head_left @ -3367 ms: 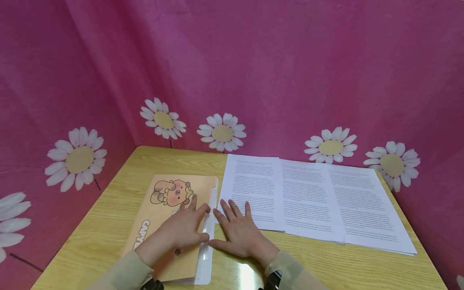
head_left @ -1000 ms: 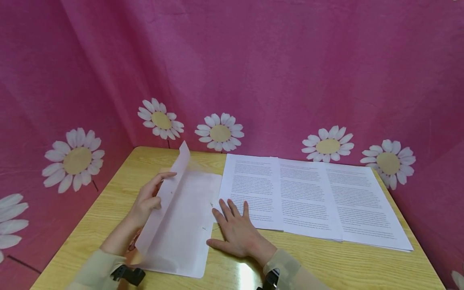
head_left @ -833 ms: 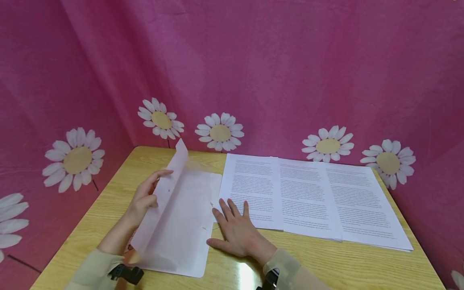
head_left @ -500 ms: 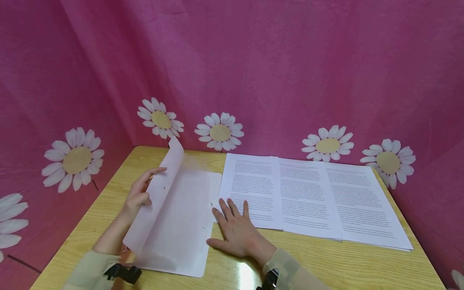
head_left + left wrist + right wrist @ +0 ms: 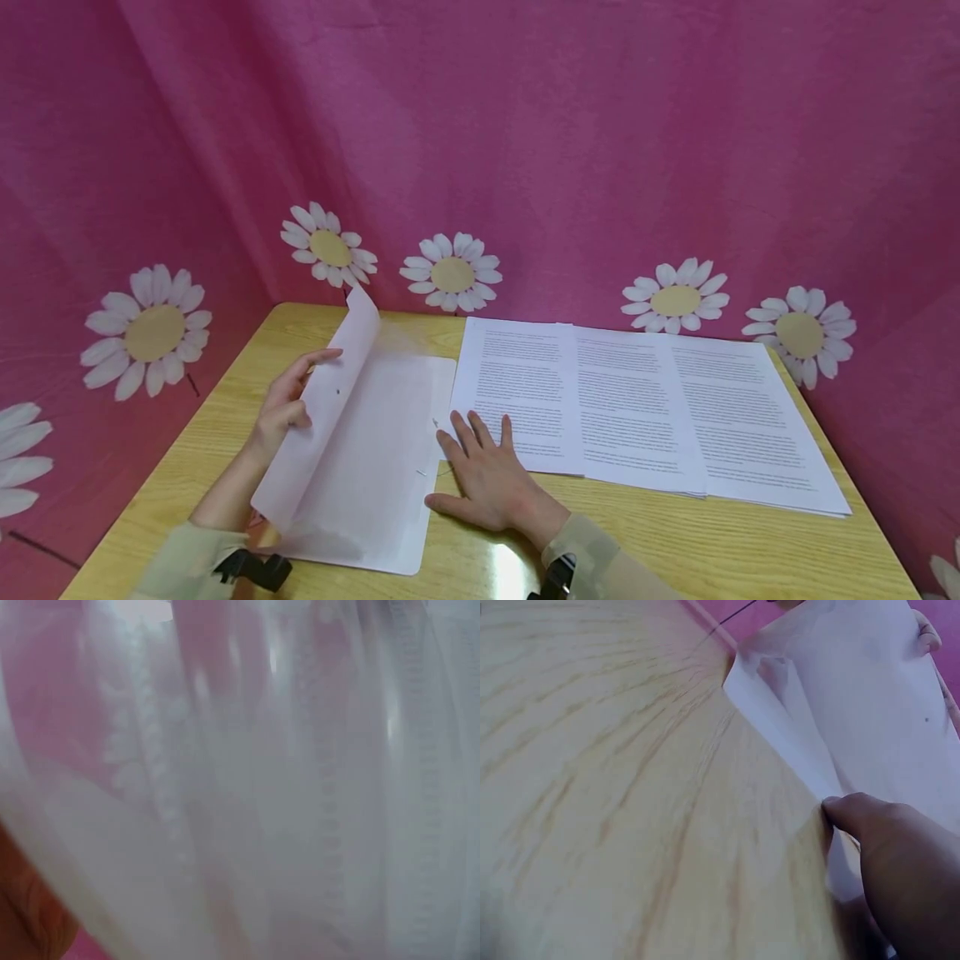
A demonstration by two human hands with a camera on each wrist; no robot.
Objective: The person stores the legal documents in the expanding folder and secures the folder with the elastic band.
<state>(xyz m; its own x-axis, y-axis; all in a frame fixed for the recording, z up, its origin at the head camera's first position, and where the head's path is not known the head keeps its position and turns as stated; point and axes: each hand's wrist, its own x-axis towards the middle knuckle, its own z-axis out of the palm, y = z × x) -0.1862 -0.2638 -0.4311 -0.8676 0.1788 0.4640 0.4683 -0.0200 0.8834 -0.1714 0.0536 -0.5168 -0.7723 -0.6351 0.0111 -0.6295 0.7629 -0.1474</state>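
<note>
A display folder (image 5: 378, 467) lies spread open at the left of the table, pale inner pages showing. My left hand (image 5: 281, 408) grips its raised cover (image 5: 330, 408), thumb on the inner side and fingers curled behind. Clear plastic sleeves (image 5: 262, 795) fill the left wrist view, blurred. My right hand (image 5: 487, 475) rests palm down, fingers spread, at the folder's right edge and on the corner of the left printed stack (image 5: 521, 392). The right wrist view shows its thumb (image 5: 885, 825) at the folder's edge. The cover's outer face is mostly hidden.
Two more stacks of printed sheets, a middle one (image 5: 637, 408) and a right one (image 5: 750, 425), overlap in a row to the right. The wooden table (image 5: 637, 550) ends against a pink curtain (image 5: 562, 167) with daisies.
The folder lay closed, its orange capybara cover face up. My left hand has lifted the cover over to the left and slowed to a near stop. The right hand has stayed in place.
</note>
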